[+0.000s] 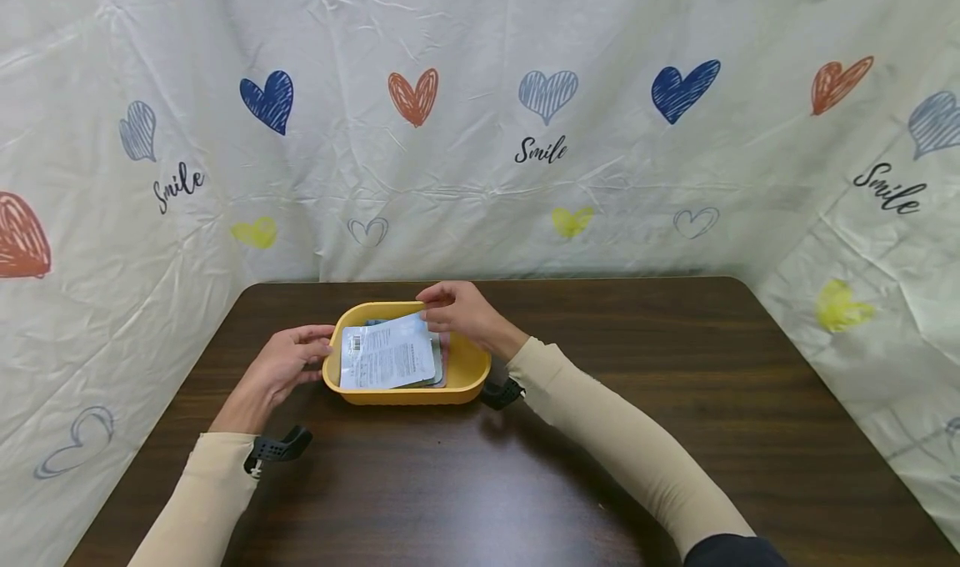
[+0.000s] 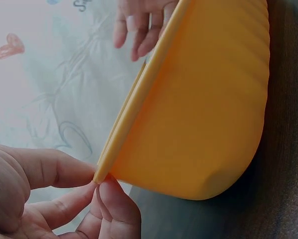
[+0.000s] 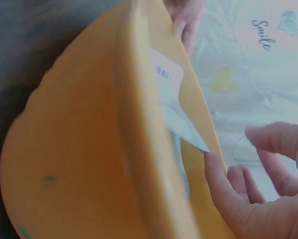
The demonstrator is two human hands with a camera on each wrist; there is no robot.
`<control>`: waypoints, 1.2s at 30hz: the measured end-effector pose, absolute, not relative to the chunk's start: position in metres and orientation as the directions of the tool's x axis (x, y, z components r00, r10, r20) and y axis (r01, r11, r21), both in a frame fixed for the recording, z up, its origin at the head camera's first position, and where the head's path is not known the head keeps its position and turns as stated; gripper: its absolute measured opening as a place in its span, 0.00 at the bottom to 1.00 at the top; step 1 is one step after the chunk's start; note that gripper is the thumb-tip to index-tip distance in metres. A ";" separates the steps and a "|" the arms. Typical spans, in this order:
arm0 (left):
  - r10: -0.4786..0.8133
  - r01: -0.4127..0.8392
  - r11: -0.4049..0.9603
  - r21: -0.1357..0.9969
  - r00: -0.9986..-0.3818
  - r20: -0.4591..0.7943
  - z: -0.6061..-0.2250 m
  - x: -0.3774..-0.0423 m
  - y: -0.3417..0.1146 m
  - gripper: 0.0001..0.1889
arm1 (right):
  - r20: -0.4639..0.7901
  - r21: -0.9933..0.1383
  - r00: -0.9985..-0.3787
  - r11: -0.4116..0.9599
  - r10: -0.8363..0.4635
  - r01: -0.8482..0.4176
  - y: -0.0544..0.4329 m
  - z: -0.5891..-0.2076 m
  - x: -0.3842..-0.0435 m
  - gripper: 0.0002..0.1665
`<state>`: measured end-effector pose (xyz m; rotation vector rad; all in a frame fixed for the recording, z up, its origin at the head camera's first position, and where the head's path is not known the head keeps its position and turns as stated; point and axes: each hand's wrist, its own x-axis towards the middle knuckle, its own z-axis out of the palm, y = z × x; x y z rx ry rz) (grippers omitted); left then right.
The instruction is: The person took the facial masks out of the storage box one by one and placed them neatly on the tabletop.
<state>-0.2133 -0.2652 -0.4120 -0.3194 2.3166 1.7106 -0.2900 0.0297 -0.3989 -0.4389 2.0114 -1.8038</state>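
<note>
A yellow oval tub (image 1: 408, 393) stands on the dark wooden table. Flat packets lie stacked in it, the top one a white printed packet (image 1: 386, 354) with a barcode. My left hand (image 1: 322, 352) is at the tub's left rim. In the left wrist view the left hand (image 2: 99, 181) pinches the tub's (image 2: 204, 109) rim between thumb and fingers. My right hand (image 1: 437, 313) reaches over the far right rim. In the right wrist view the right hand (image 3: 238, 154) has its thumb touching the white packet's (image 3: 181, 122) corner, the other fingers spread apart from it.
The table (image 1: 637, 358) has rounded corners. A white cloth (image 1: 480, 175) printed with hearts and "Smile" closes it in at the back and on both sides. Black wrist straps (image 1: 277, 448) sit on both beige sleeves.
</note>
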 end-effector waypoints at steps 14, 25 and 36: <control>-0.016 -0.297 0.298 0.907 -0.952 -0.306 -0.413 -0.211 -0.264 0.27 | -0.270 -0.947 -0.800 0.300 -0.536 0.118 0.034 -0.397 -0.283 0.25; -0.020 -0.290 0.309 0.906 -0.954 -0.298 -0.413 -0.211 -0.264 0.28 | -0.340 -0.909 -0.722 0.407 -0.603 0.089 0.035 -0.397 -0.277 0.23; -0.014 -0.284 0.307 0.909 -0.956 -0.294 -0.413 -0.210 -0.265 0.28 | -0.270 -0.931 -0.761 0.362 -0.590 0.049 0.032 -0.394 -0.277 0.20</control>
